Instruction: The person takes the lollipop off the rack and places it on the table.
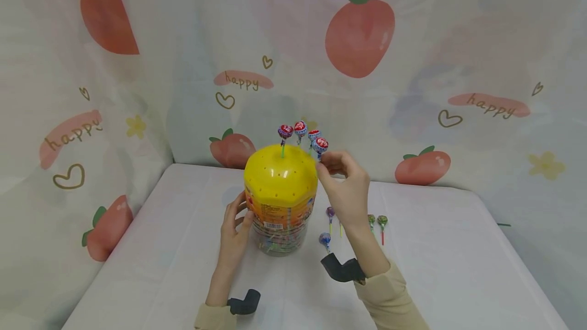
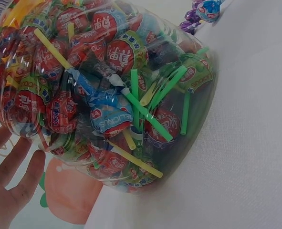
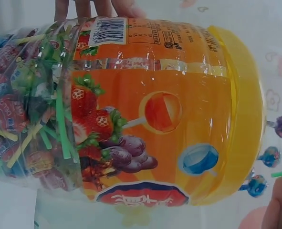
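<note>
A clear plastic jar [image 1: 281,236] with an orange printed label stands on the table, full of wrapped lollipops [image 2: 109,112]. Its domed yellow lid [image 1: 279,177] is dotted with small holes. Three lollipops stand upright in the lid, among them a purple one [image 1: 285,131]. My right hand [image 1: 346,192] pinches another lollipop [image 1: 319,145] close to the lid's right edge; its green stick [image 3: 281,173] shows in the right wrist view. On the jar's left side, my left hand [image 1: 236,230] rests with its fingers spread and fairly straight, as the left wrist view shows.
Right of the jar lie several loose lollipops, including a purple one [image 1: 330,212], a blue one [image 1: 324,240] and a green one [image 1: 382,221]. A white cloth [image 1: 160,269] covers the table. Behind it hangs a fruit-printed curtain [image 1: 293,24].
</note>
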Available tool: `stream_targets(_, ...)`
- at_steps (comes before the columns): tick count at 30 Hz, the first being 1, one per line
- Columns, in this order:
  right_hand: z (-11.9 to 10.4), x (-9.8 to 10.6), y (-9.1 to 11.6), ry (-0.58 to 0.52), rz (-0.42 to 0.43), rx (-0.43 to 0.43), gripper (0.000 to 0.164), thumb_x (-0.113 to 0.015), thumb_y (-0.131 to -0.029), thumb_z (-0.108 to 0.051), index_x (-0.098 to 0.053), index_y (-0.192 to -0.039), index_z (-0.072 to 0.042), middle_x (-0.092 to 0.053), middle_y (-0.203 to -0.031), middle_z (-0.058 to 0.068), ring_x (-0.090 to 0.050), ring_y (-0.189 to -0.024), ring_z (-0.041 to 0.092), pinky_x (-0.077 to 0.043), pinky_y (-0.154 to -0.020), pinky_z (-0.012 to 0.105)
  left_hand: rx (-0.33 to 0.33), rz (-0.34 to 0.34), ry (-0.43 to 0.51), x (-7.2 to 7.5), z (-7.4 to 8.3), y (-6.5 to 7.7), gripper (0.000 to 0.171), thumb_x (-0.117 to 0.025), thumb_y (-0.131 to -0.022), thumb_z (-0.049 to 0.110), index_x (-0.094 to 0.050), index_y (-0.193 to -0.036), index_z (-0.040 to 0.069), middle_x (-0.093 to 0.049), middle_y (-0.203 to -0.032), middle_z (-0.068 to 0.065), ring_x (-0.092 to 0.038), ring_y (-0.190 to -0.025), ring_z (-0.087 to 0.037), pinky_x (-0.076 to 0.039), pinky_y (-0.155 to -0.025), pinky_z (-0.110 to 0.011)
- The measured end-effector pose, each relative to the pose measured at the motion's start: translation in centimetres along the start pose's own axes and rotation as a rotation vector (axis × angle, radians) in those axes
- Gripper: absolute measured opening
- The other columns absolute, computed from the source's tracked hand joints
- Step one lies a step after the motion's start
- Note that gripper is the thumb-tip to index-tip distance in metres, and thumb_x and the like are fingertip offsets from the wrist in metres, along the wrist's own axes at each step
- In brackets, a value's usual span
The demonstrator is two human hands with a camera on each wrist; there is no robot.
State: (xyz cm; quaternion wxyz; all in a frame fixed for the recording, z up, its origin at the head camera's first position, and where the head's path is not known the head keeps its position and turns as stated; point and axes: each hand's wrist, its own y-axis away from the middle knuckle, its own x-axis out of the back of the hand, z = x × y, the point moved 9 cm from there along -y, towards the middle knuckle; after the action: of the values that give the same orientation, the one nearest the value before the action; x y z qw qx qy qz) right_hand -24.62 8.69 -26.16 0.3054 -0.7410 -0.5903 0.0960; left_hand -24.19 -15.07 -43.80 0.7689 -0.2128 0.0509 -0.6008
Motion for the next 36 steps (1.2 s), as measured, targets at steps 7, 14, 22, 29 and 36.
stream_targets(7,1.3,1.1,1.0,0.019,0.013,-0.028,0.012,-0.07,-0.085,-0.003,-0.067,-0.096,0.001,-0.069,-0.089,0.015,-0.057,-0.077,0.0,-0.048,-0.076,0.012,0.001,-0.005,0.003,-0.1,-0.1,0.1,0.052,-0.056,-0.096,0.016,-0.041,-0.145,0.023,-0.049,-0.136,-0.004,-0.047,-0.126,-0.019,-0.044,-0.098,-0.043)
stream_targets(14,3.5,2.2,2.3,0.057,0.02,-0.095,0.01,-0.069,-0.084,-0.001,-0.068,-0.094,0.002,-0.069,-0.088,0.017,-0.056,-0.073,-0.003,-0.047,-0.073,0.009,0.006,-0.004,-0.004,-0.1,-0.2,0.1,0.052,-0.056,-0.096,0.016,-0.04,-0.146,0.025,-0.049,-0.138,-0.002,-0.045,-0.124,-0.012,-0.044,-0.098,-0.038)
stream_targets(22,7.4,3.2,4.3,0.089,-0.007,-0.281,0.011,-0.069,-0.085,-0.002,-0.068,-0.095,0.002,-0.069,-0.094,0.018,-0.057,-0.074,-0.002,-0.047,-0.072,0.01,0.005,0.002,-0.013,0.0,-0.1,0.1,0.052,-0.056,-0.096,0.016,-0.041,-0.145,0.024,-0.049,-0.138,-0.003,-0.047,-0.125,-0.015,-0.045,-0.097,-0.034)
stream_targets(29,11.0,3.8,6.0,0.147,-0.035,-0.419,0.013,-0.069,-0.083,-0.001,-0.067,-0.095,0.003,-0.068,-0.09,0.014,-0.057,-0.073,-0.001,-0.047,-0.07,0.012,0.013,-0.002,-0.012,0.0,-0.2,0.0,0.051,-0.056,-0.096,0.018,-0.042,-0.145,0.023,-0.049,-0.137,-0.004,-0.048,-0.127,-0.019,-0.045,-0.098,-0.038)
stream_targets(36,14.3,4.1,7.8,0.254,-0.101,-0.547,0.015,-0.07,-0.083,-0.006,-0.067,-0.096,0.003,-0.068,-0.086,0.012,-0.056,-0.071,0.005,-0.046,-0.063,0.019,0.007,-0.002,-0.01,0.0,-0.1,0.0,0.051,-0.056,-0.096,0.017,-0.041,-0.145,0.022,-0.049,-0.137,-0.005,-0.047,-0.128,-0.021,-0.045,-0.099,-0.043)
